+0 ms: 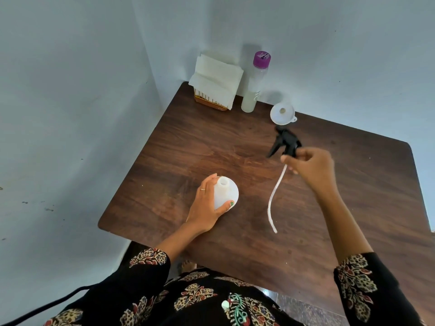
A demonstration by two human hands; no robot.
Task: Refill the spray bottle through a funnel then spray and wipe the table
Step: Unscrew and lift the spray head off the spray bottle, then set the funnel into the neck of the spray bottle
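A white spray bottle (227, 192) stands upright with its neck open on the dark wooden table (179, 147). My left hand (207, 208) grips its left side, thumb across the front. My right hand (310, 165) holds the black spray head (286, 142) above the table's right half, and its white dip tube (274, 201) hangs down toward me. A white funnel (282, 113) lies on the table just beyond the spray head. A clear refill bottle (254, 88) with a purple cap stands at the back edge, holding some pale liquid.
White paper napkins (216, 78) sit in an orange holder at the back left corner. Pale blue walls close in the table at the back and left. A dark cable runs along the floor at lower left.
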